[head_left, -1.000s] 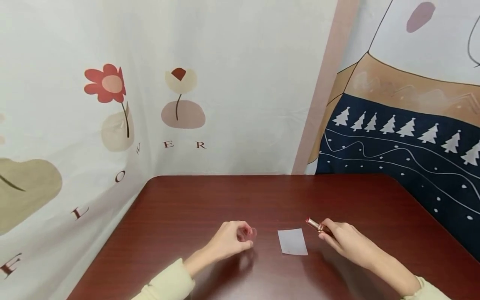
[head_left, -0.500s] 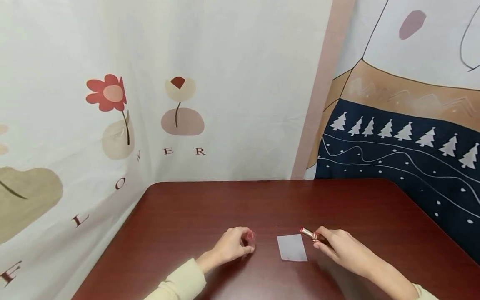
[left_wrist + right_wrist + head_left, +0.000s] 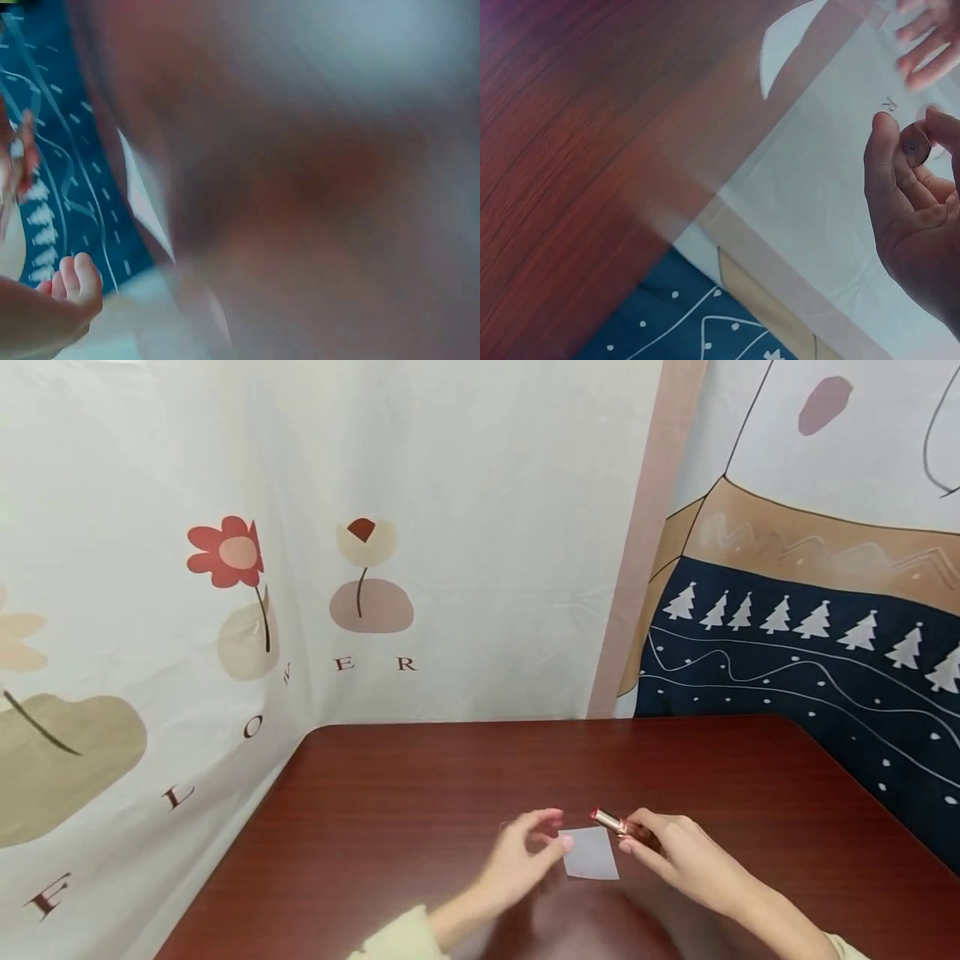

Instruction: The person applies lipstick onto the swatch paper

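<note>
My right hand (image 3: 686, 860) grips a lipstick (image 3: 609, 821) by its dark base, the red tip pointing left and away. In the right wrist view the round end of the lipstick (image 3: 915, 144) shows between thumb and fingers. My left hand (image 3: 517, 864) hovers at the left edge of a small white paper square (image 3: 591, 855), thumb and index finger apart with nothing seen between them. Its fingers look spread in the right wrist view, left hand (image 3: 934, 49). A faint clear outline shows just behind the left hand; what it is cannot be made out.
The paper lies on a reddish-brown wooden table (image 3: 420, 777). Behind and left hangs a white cloth (image 3: 480, 543) with printed flowers and letters. A dark blue cloth with tree prints (image 3: 795, 660) hangs at the right.
My left hand has moved right to the paper; the clear cap-like thing it held earlier is no longer seen in its fingers. The right hand with the lipstick has shifted slightly left.
</note>
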The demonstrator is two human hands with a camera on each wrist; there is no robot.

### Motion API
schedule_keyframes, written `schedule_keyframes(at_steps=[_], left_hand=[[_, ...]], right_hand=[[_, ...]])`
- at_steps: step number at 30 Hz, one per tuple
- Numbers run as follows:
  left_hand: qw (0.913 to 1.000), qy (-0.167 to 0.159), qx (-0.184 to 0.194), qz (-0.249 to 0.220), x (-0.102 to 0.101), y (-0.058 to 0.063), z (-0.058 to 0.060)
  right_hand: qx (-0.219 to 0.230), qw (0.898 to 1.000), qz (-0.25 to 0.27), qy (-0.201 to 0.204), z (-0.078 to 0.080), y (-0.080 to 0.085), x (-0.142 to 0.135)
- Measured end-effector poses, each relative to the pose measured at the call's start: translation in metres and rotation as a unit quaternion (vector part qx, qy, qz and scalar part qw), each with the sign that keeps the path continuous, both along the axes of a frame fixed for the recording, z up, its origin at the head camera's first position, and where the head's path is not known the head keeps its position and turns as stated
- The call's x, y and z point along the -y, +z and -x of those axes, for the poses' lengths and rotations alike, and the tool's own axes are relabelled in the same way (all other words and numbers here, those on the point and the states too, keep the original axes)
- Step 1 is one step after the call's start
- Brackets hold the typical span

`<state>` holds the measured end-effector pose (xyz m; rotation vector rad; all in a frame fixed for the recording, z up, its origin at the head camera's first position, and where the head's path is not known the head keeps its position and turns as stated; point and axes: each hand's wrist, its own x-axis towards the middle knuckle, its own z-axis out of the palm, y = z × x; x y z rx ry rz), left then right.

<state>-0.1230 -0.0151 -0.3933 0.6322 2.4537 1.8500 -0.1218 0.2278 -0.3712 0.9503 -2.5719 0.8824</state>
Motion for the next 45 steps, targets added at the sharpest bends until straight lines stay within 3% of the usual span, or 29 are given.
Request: schedule_keyframes(at_steps=[2, 4, 6, 9, 14, 16, 17, 19, 23, 24, 26, 29, 31, 34, 38, 41, 45], left_hand=[[0.994, -0.024, 0.068, -0.082, -0.022, -0.002, -0.006], [0.9807, -0.038, 0.122, -0.148, -0.04, -0.005, -0.01], [0.9661, -0.03, 0.158, -0.202, -0.052, -0.006, -0.013], [0.9487, -0.005, 0.18, -0.26, -0.063, -0.007, -0.015], [0.9346, 0.033, 0.197, -0.294, -0.072, -0.006, -0.016], [0.9303, 0.039, 0.203, -0.303, -0.074, -0.005, -0.017], [0.9276, 0.043, 0.206, -0.309, -0.074, -0.005, -0.018], [0.9209, 0.047, 0.213, -0.323, -0.076, -0.006, -0.02], [0.905, 0.052, 0.234, -0.351, -0.08, -0.006, -0.024], [0.9015, 0.054, 0.239, -0.357, -0.081, -0.007, -0.025], [0.8981, 0.063, 0.244, -0.36, -0.082, -0.007, -0.027], [0.8988, 0.074, 0.243, -0.357, -0.083, -0.007, -0.027], [0.9008, 0.076, 0.239, -0.355, -0.083, -0.007, -0.027], [0.9006, 0.072, 0.238, -0.356, -0.083, -0.007, -0.027], [0.8985, 0.073, 0.246, -0.356, -0.083, -0.007, -0.027], [0.9007, 0.076, 0.245, -0.351, -0.084, -0.007, -0.027], [0.9039, 0.075, 0.24, -0.346, -0.086, -0.007, -0.027]], right_hand=[[0.014, 1.0, 0.017, 0.002, -0.002, 0.0, 0.003], [0.024, 0.999, 0.03, 0.008, -0.004, -0.001, 0.006], [0.034, 0.999, 0.038, 0.016, -0.005, -0.002, 0.007], [0.05, 0.997, 0.055, 0.029, -0.007, -0.002, 0.01], [0.083, 0.992, 0.081, 0.04, -0.01, -0.002, 0.01], [0.124, 0.987, 0.093, 0.044, -0.012, -0.003, 0.009], [0.153, 0.982, 0.102, 0.049, -0.012, -0.003, 0.009], [0.227, 0.962, 0.135, 0.068, -0.013, -0.005, 0.008], [0.356, 0.901, 0.223, 0.103, -0.015, -0.008, 0.008], [0.366, 0.894, 0.237, 0.103, -0.016, -0.009, 0.008], [0.354, 0.9, 0.24, 0.081, -0.017, -0.01, 0.009], [0.291, 0.934, 0.208, 0.019, -0.02, -0.011, 0.012], [0.261, 0.947, 0.186, -0.012, -0.021, -0.013, 0.013], [0.254, 0.948, 0.193, 0.004, -0.019, -0.016, 0.013], [0.278, 0.935, 0.218, 0.035, -0.019, -0.019, 0.013], [0.252, 0.944, 0.215, -0.009, -0.023, -0.02, 0.013], [0.175, 0.961, 0.206, -0.056, -0.028, -0.023, 0.014]])
